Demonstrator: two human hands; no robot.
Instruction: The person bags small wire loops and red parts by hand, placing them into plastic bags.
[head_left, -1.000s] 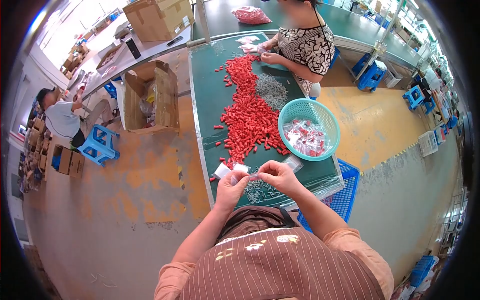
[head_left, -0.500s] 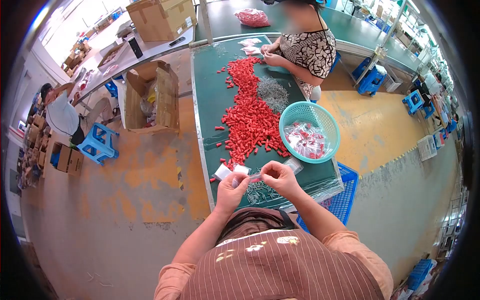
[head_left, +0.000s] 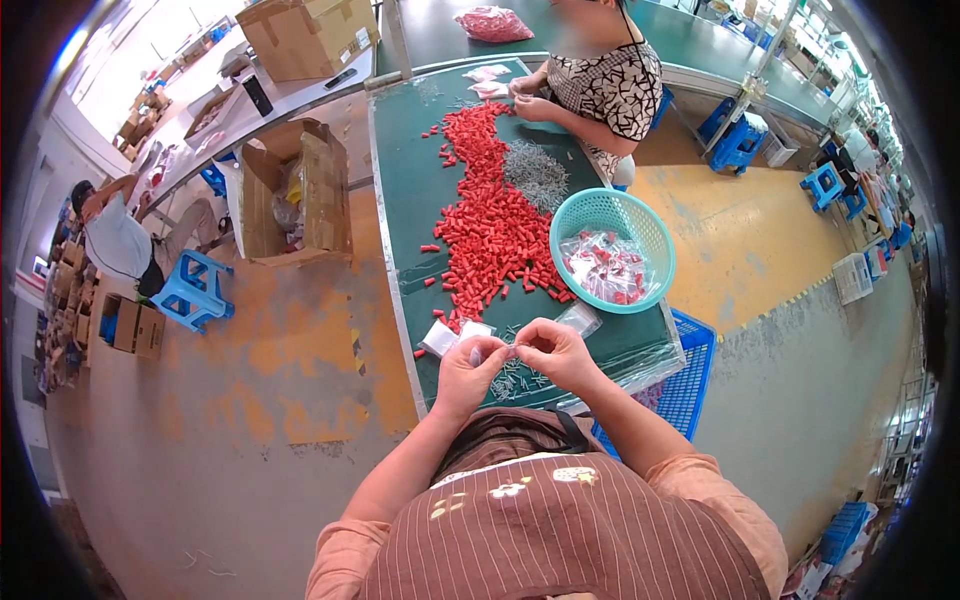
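My left hand (head_left: 464, 380) and right hand (head_left: 562, 356) are pinching one small plastic bag (head_left: 476, 356), fingertips almost touching; loose screws (head_left: 512, 384) are lying beneath.

Red plugs (head_left: 485, 230) blanket the middle of a green table (head_left: 405, 190), with screws (head_left: 535, 177) at one o'clock, a basket (head_left: 655, 232) at three, packets (head_left: 438, 338) at seven.

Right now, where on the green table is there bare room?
Bare: the strip of table between its left edge and the red pile; a smaller patch this side of the basket. Crowded: the middle, and around the left hand and right hand.
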